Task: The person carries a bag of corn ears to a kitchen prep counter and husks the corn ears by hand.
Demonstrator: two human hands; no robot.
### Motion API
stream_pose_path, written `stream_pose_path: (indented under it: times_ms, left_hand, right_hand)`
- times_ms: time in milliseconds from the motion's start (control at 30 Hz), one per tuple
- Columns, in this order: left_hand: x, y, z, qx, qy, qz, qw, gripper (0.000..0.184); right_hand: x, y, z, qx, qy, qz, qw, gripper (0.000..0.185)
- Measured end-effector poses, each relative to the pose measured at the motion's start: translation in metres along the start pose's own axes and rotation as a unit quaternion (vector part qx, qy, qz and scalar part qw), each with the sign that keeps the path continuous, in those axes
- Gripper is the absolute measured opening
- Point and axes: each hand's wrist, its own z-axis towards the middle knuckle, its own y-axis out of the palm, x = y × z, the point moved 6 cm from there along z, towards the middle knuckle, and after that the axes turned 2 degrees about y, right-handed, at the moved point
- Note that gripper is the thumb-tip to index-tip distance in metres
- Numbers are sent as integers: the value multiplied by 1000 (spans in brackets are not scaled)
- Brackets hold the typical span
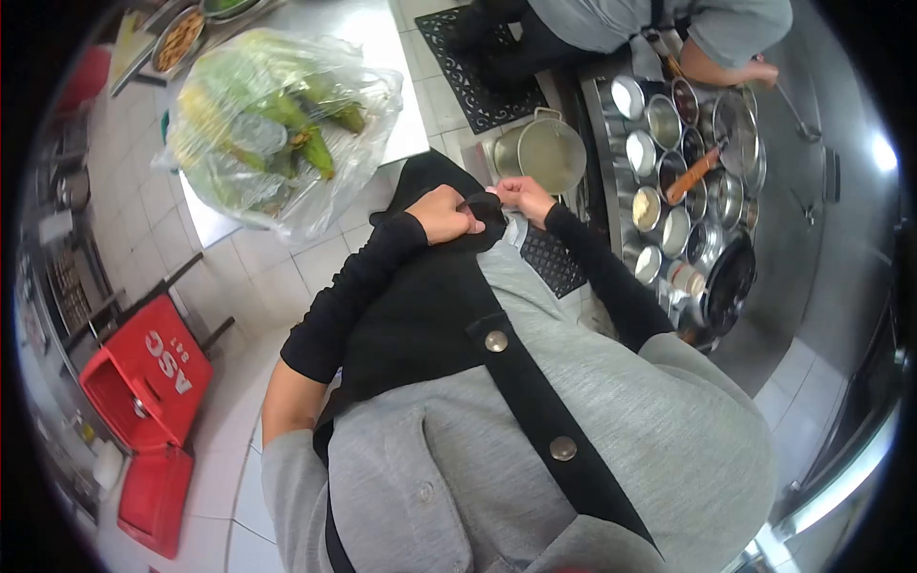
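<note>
I wear a black apron (411,306) with a studded shoulder strap over a grey shirt, and black sleeves cover both forearms. At waist height, my left hand (444,216) is closed on a gathered band of the apron's black cloth. Close beside it on the right, my right hand (525,198) pinches the other end of that dark cloth between thumb and fingers. The cloth makes a small loop between the two hands. Whether it is a tie or the apron's edge, I cannot tell.
A clear plastic bag of green corn husks (287,134) lies on a white table (406,105) ahead left. On the right stand several metal containers (664,122) and a large pot (552,158). A co-worker's arm (712,67) holds a ladle (802,124). A red bin (158,372) is at left.
</note>
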Motion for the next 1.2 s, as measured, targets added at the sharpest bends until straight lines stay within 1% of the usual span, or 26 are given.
stream_pose_path:
  times_ms: [67, 100, 167, 233, 300, 333, 400, 433, 500, 567, 600, 667, 700, 800, 833, 867, 900, 933, 967, 1000, 1033, 1067, 1133, 1167, 1200]
  left_hand:
    - [-3, 7, 10, -17, 13, -25, 999, 24]
    - [-2, 7, 14, -16, 13, -28, 999, 22]
    - [-7, 3, 27, -20, 3, -36, 999, 22]
    - [15, -5, 36, -58, 17, -24, 998, 25]
    - [31, 0, 54, -104, 26, 5, 994, 30]
    - [54, 0, 52, -106, 14, 29, 994, 28]
    - [28, 19, 90, -134, -2, -31, 990, 28]
    - [29, 21, 97, -147, -14, -46, 988, 28]
    - [31, 24, 108, -170, -38, -80, 981, 28]
    - [35, 26, 117, -172, -50, -62, 982, 29]
    - [39, 30, 114, -177, -59, -55, 981, 29]
    - [54, 31, 113, -195, -26, 35, 980, 31]
    - [66, 30, 110, -202, -8, 80, 976, 32]
    - [86, 32, 102, -208, 8, 117, 971, 36]
    - [89, 34, 101, -216, 15, 95, 972, 36]
    - [90, 39, 97, -228, 20, 73, 971, 36]
    - [92, 45, 94, -242, 25, 53, 969, 36]
    - [99, 50, 90, -246, 50, 35, 967, 36]
    - [108, 50, 82, -248, 71, 18, 966, 35]
    - [119, 46, 77, -244, 94, 0, 965, 35]
    - [129, 44, 72, -249, 72, 20, 966, 35]
    - [125, 43, 72, -248, 63, 26, 966, 35]
    - [121, 40, 81, -239, 55, 39, 969, 34]
    - [120, 40, 84, -240, 49, 29, 969, 34]
    - [120, 39, 85, -240, 43, 17, 970, 34]
  right_hand:
    - [-11, -11, -31, -8, 54, 68, 996, 31]
    - [1, -24, -41, -1, 62, 53, 997, 26]
    - [1, -31, -71, -62, 83, 81, 991, 22]
    - [-25, -22, -94, -122, 85, 98, 984, 19]
    - [-58, -10, -115, -172, 78, 116, 975, 23]
    - [-65, -9, -118, -188, 91, 119, 971, 25]
    - [-69, -9, -122, -221, 116, 124, 960, 32]
    - [-65, -8, -118, -223, 68, 102, 967, 40]
    - [-65, -7, -129, -217, 34, 116, 969, 43]
    - [-64, -6, -135, -222, 15, 129, 966, 45]
    - [-59, -5, -138, -203, 8, 144, 969, 42]
    - [-52, -6, -140, -159, -9, 166, 973, 37]
    - [-48, -6, -137, -106, -16, 181, 978, 22]
    - [-23, -14, -125, 87, 44, 243, 965, 17]
    - [-10, -29, -118, 192, 20, 196, 961, 16]
    - [10, -43, -111, 298, 1, 150, 943, 16]
    - [31, -48, -104, 350, -5, 122, 929, 18]
    - [62, -50, -91, 410, -1, 60, 910, 19]
    - [88, -39, -79, 384, 17, 96, 918, 23]
    - [99, -32, -67, 355, 29, 129, 925, 27]
    - [90, -14, -70, 297, 74, 187, 933, 30]
    - [79, 0, -75, 233, 82, 274, 929, 30]
    - [60, 11, -80, 98, 88, 430, 893, 33]
    - [57, 11, -84, 62, 98, 445, 888, 37]
    - [39, 7, -89, 74, 105, 442, 888, 38]
